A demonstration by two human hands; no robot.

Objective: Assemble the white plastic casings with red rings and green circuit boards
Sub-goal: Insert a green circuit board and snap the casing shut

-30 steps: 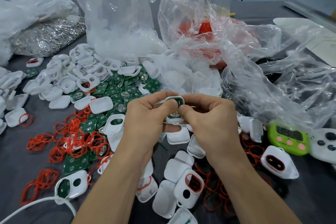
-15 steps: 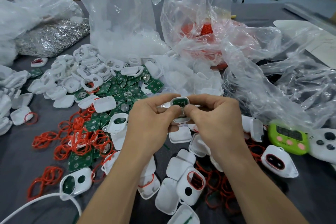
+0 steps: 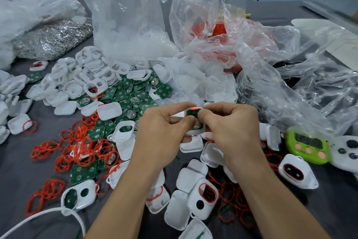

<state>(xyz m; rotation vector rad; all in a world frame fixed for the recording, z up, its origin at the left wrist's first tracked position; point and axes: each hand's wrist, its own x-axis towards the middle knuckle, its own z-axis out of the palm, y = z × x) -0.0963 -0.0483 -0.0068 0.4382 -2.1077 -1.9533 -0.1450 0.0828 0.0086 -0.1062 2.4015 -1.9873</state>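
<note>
While both hands meet above the middle of the grey table, the left hand and the right hand grip one white casing between them, thumbs and curled forefingers pinching it from either side. The casing is held clear of the table top, tilted with its open face towards the camera. A green circuit board sits inside it, and a small red spot shows near the board's upper edge (perhaps a lit lamp, though the picture is too blurred there to be sure).

Just beyond the left hand lies a heap of loose circuit boards, with a pile of empty casings behind it. Red rings are scattered in a tangle to the left of the left forearm. Between the two forearms, near the front edge, lies a casing with a red ring round its opening, among other white shells.

To the right of the right hand a green timer lies just beside a white controller. Clear plastic bags stand at the back, one of them, the red-filled bag, holding more rings. A white cable curves across the near left corner.
</note>
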